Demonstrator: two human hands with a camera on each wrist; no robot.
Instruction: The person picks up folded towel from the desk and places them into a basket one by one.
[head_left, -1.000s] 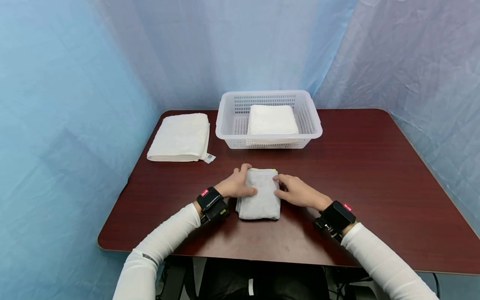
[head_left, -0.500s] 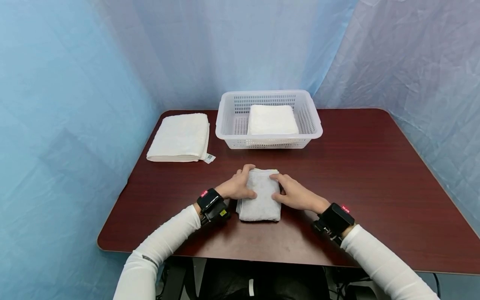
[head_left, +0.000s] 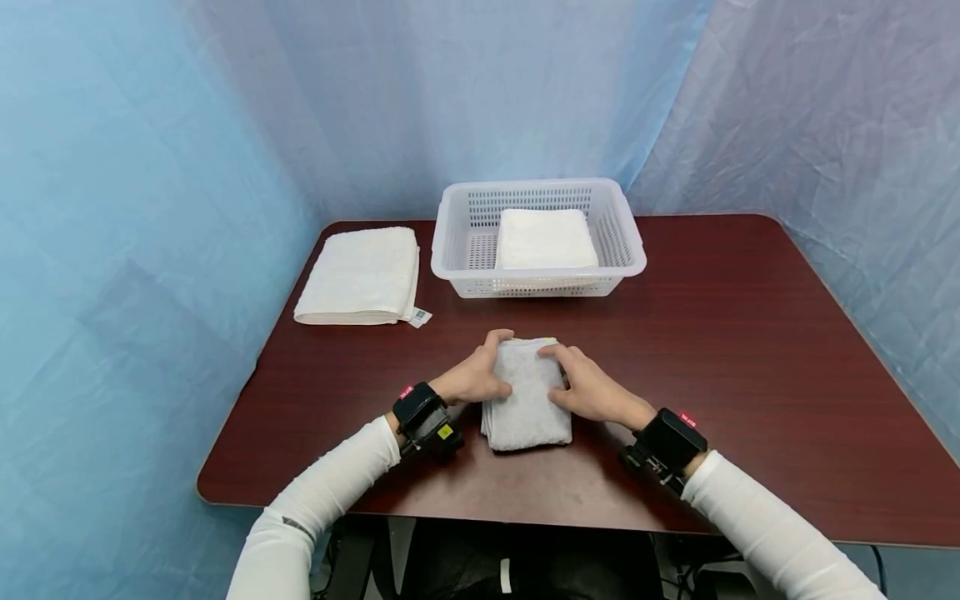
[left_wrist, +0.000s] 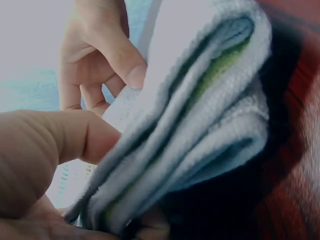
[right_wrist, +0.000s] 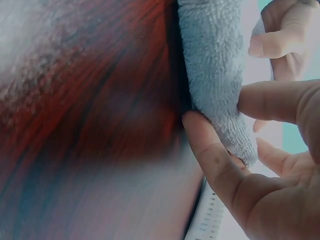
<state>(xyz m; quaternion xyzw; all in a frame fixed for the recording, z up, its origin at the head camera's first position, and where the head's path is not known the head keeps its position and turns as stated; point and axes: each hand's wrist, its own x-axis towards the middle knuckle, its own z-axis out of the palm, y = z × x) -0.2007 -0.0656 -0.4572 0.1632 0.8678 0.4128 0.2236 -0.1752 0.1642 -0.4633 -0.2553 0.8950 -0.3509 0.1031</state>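
Note:
A small light-grey folded towel (head_left: 527, 417) lies in front of the person, near the middle of the table. Its stacked layers, with yellow-green between them, show in the left wrist view. My left hand (head_left: 474, 377) grips the towel's left side, thumb on top and fingers beneath the layers. On the opposite side, my right hand (head_left: 597, 392) pinches the far right part, its thumb (right_wrist: 267, 101) on the upper face and a finger (right_wrist: 202, 137) at the lower edge. A dark shadow runs under the towel's near edge.
A white perforated basket (head_left: 446, 242) stands at the back of the brown table (head_left: 750, 350), with a folded white towel (head_left: 546, 239) inside. Left of it lies a larger folded white towel (head_left: 360, 275) with a tag (head_left: 420, 317). Blue cloth (head_left: 480, 100) hangs behind.
The grey towel's near end has swung slightly to the right and toward the person. The right hand's fingers have come further in over the towel; the left hand has shifted slightly right.

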